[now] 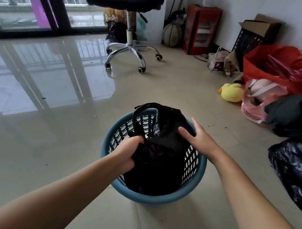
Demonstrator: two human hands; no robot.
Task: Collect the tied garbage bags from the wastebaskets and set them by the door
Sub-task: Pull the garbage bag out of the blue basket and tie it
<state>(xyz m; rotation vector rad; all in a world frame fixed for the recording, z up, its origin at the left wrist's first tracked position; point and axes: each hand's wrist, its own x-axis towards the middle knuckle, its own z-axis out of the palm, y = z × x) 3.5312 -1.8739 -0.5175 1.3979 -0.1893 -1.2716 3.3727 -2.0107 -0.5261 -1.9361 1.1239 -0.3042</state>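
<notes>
Left hand (130, 150) fisted on black garbage bag (158, 152) in blue wastebasket (157, 199), right hand (198, 136) spread, palm on bag.

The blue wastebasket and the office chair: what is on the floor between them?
In the head view, the tiled floor between the blue wastebasket and the office chair is bare, apart from some tiny dark specks and reflections.

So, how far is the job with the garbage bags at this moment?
Early stage. The black garbage bag still sits in the blue wastebasket. The left hand is closed on its plastic; the right hand rests open on it. Whether it is tied is unclear. Lifting it out and carrying it to the door remain.
</notes>
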